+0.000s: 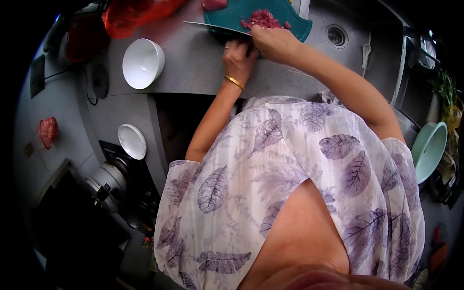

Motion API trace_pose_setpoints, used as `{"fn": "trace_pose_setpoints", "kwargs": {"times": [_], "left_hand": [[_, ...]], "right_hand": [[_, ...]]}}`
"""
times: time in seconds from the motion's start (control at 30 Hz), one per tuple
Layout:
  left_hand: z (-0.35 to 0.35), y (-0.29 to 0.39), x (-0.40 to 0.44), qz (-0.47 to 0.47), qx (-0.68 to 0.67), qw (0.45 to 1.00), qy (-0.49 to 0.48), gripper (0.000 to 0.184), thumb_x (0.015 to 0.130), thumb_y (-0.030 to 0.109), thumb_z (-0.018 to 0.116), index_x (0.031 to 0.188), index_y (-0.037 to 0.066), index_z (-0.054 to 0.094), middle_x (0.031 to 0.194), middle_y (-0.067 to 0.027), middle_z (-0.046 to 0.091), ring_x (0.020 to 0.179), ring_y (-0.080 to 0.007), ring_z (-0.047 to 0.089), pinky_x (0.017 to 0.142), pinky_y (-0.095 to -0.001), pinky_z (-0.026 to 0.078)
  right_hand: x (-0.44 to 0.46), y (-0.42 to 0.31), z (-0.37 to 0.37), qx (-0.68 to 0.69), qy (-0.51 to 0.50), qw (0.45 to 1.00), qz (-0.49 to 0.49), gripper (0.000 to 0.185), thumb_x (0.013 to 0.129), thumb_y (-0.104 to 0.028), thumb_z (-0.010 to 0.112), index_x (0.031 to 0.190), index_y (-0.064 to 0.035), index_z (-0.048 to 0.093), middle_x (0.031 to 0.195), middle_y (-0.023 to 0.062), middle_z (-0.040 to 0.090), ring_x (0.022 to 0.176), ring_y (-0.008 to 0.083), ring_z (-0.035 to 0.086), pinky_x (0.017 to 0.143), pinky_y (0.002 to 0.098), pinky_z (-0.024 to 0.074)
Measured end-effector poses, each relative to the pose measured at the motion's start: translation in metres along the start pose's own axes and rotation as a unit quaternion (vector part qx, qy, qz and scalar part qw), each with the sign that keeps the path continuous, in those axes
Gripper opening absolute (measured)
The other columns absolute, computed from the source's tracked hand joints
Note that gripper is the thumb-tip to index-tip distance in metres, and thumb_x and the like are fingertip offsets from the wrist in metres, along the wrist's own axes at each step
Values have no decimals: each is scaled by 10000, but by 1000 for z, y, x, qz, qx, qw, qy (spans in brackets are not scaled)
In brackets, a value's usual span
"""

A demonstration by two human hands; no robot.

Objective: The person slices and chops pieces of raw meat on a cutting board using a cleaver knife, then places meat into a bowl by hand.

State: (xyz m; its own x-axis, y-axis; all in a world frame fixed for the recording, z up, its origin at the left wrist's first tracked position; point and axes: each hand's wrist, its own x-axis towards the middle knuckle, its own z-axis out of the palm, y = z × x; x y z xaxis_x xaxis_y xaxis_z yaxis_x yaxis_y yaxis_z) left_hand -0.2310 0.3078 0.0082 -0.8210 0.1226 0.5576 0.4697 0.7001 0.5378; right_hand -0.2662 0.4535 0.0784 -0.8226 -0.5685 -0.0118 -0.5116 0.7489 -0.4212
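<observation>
My right hand (273,44) is closed round the handle end of a knife (217,28), whose blade points left across the near edge of the green cutting board (299,30). Small pieces of cut red meat (265,18) lie on the board just beyond this hand. Just below the blade, my left hand (238,59), with a gold bracelet at the wrist, has its fingers curled at the board's near edge. Whatever these fingers grip is hidden. A larger chunk of meat (214,4) sits at the board's far left.
A white bowl (143,64) stands on the counter at left, near a red plastic bag (133,19). The sink drain (337,36) lies to the right. White plates (132,141) and a pot (110,180) are at lower left, a pale green basin (429,152) at far right.
</observation>
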Motion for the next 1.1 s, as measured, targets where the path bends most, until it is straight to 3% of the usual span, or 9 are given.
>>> {"fn": "trace_pose_setpoints", "kwargs": {"times": [0.17, 0.33, 0.43, 0.63, 0.8, 0.83, 0.87, 1.0, 1.1], "left_hand": [[-5, 11, 6, -5, -8, 1000, 13, 187, 672, 58, 679, 852, 36, 635, 849, -116, 632, 740, -299, 592, 704, -367, 489], [-8, 16, 6, -109, -63, 991, 42, 180, 686, 30, 653, 859, 29, 603, 811, -139, 591, 758, -337, 570, 701, -394, 480], [-5, 5, 3, -130, -64, 989, 7, 157, 689, 37, 654, 837, 38, 604, 787, -138, 580, 748, -344, 562, 688, -402, 475], [2, -6, 6, -48, 4, 999, 19, 104, 692, 86, 672, 779, 48, 629, 730, -116, 593, 671, -307, 579, 642, -378, 483], [15, -12, 6, -41, 5, 999, -6, 95, 675, 91, 668, 761, 63, 637, 726, -114, 612, 690, -320, 576, 656, -391, 475], [17, -9, 9, -33, -1, 999, -2, 95, 672, 89, 668, 757, 64, 636, 722, -114, 612, 690, -321, 576, 658, -392, 475], [19, -8, 11, -26, -8, 1000, 2, 95, 669, 87, 669, 754, 64, 635, 718, -115, 612, 689, -321, 576, 659, -392, 475], [28, -3, 12, -23, -15, 1000, 15, 90, 674, 70, 667, 754, 59, 627, 743, -115, 615, 699, -328, 579, 664, -387, 478], [18, -3, 7, -79, -52, 995, 29, 83, 704, 63, 670, 774, 61, 626, 748, -110, 610, 701, -325, 581, 643, -382, 481]], "right_hand": [[-9, 14, -25, 27, -24, 997, 64, 198, 829, -202, 525, 897, -16, 517, 774, 218, 633, 745, 376, 635, 650, 474, 499], [-35, 20, -45, -12, -51, 996, 75, 194, 885, -219, 502, 902, -30, 468, 722, 210, 606, 685, 410, 590, 600, 495, 455], [-43, 11, -56, -20, -85, 993, 76, 190, 884, -212, 494, 898, -23, 474, 711, 213, 606, 676, 410, 592, 600, 496, 457], [-41, 19, -50, -17, -110, 991, 74, 174, 865, -175, 483, 895, -5, 492, 736, 213, 621, 686, 409, 604, 619, 493, 475], [-23, 29, -12, 9, -95, 993, 75, 200, 893, -192, 476, 895, 7, 457, 741, 224, 607, 717, 409, 597, 618, 484, 463], [-13, 22, -10, 12, -78, 994, 78, 161, 812, -125, 521, 869, 24, 496, 770, 236, 626, 720, 373, 639, 611, 447, 506], [-5, 19, -7, 2, -71, 995, 64, 157, 810, -120, 519, 870, 24, 497, 771, 235, 627, 723, 370, 642, 609, 443, 508], [5, 29, -7, -22, -60, 996, 64, 156, 814, -136, 509, 880, 6, 509, 780, 223, 635, 744, 350, 650, 638, 442, 513], [-9, 19, -18, -64, -37, 993, 90, 192, 840, -210, 508, 901, -29, 517, 778, 205, 638, 742, 354, 641, 673, 465, 502]]}}
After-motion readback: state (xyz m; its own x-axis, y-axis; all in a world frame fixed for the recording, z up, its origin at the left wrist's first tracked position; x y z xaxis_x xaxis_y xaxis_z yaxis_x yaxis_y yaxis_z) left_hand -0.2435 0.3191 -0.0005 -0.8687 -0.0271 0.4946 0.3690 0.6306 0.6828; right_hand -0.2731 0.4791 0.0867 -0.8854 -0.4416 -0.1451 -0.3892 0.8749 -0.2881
